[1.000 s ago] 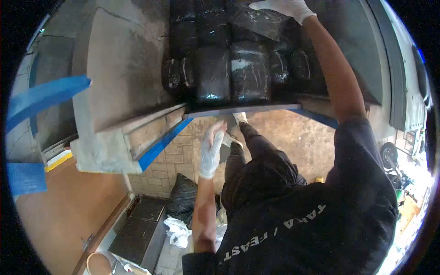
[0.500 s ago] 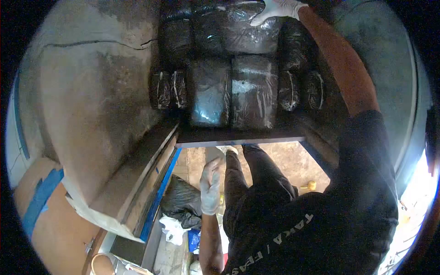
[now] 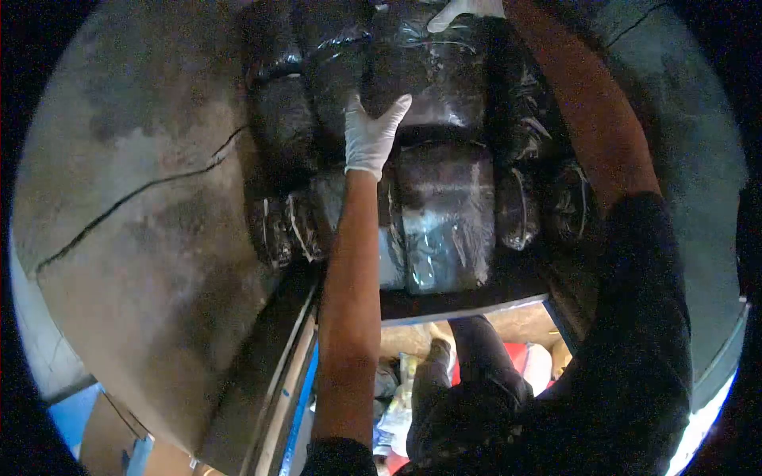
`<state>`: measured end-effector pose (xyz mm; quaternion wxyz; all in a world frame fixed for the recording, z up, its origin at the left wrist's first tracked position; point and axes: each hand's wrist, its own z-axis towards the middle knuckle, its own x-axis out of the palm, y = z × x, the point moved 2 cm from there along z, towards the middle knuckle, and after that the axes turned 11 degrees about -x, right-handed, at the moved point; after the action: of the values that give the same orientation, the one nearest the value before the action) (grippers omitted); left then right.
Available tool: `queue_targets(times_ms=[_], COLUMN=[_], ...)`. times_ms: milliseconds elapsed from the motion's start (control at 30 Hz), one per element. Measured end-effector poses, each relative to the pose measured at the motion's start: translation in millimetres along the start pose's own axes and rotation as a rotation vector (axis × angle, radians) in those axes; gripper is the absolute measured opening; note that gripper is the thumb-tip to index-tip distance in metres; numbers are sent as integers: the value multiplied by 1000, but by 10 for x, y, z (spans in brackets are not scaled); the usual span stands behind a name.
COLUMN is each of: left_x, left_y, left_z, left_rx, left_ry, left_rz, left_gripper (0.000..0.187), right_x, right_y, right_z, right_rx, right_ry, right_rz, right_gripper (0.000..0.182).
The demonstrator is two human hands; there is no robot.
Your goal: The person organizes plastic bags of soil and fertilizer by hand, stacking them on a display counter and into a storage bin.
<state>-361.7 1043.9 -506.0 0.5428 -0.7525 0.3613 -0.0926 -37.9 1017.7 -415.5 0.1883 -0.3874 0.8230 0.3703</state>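
Note:
My left hand (image 3: 371, 141), in a white glove, reaches over the stacked dark packages in shiny clear plastic. Its thumb is stretched away from the fingers, and the fingertips are at the dark package (image 3: 337, 75) left of centre. At the top edge, my right hand (image 3: 467, 11), gloved too, lies against the large wrapped package (image 3: 429, 79); its thumb is spread and the other fingers are partly out of view. Nearer me a flat wrapped package (image 3: 446, 214) lies beside another one (image 3: 329, 190) partly hidden by my left forearm.
Smaller wrapped bundles stand on both sides, at the left (image 3: 278, 230) and the right (image 3: 517, 210). A cracked, stained wall (image 3: 159, 230) rises at the left, a grey wall (image 3: 683, 182) at the right. The opening's front ledge (image 3: 468, 309) crosses below the packages.
My left hand has come up from below the ledge onto the packages. My right hand stays at the top. The view has shifted, so the packages appear lower and closer.

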Motion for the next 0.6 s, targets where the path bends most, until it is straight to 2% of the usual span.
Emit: queue_targets(times_ms=[67,100,133,200,233,300,333,367,400,433,500,533,567,600], left_x=[109,103,147,162,137,201,204,191,138,165,142,116,79,37], left_y=[304,201,389,582,541,732,774,802,461,570,744,740,719,559], left_z=[331,277,410,529,474,582,604,635,453,477,460,437,378,250], left_rx=[-213,-162,-155,-196,-240,-211,-188,-197,-178,-186,-210,-196,-171,-148], left_ry=[11,76,82,14,96,74,51,62,99,23,-76,95,263,269], left_rz=[225,171,182,288,235,222,198,214,192,245,289,56,-177,-239], left_gripper=[118,126,126,130,134,134,133,131,127,122,116,115,114,76], right_x=[51,73,123,228,219,207,206,188,188,182,276,272,264,558], right_y=[55,-25,-133,-255,-285,-288,-212,-129,-12,217,443,735,956,1030], right_z=[-190,-123,-25,103,135,167,158,129,70,-148,-248,-388,-652,-624], right_rx=[-19,-19,-7,19,17,136,130,152,173,60,14,-24,-136,-327], right_ry=[-7,-16,-41,-83,-92,-58,-66,-79,-89,-143,-213,-295,-273,-499], right_rz=[207,216,241,295,301,301,303,196,88,152,91,36,26,179], right_gripper=[132,132,134,136,136,139,139,140,141,139,137,135,124,103])
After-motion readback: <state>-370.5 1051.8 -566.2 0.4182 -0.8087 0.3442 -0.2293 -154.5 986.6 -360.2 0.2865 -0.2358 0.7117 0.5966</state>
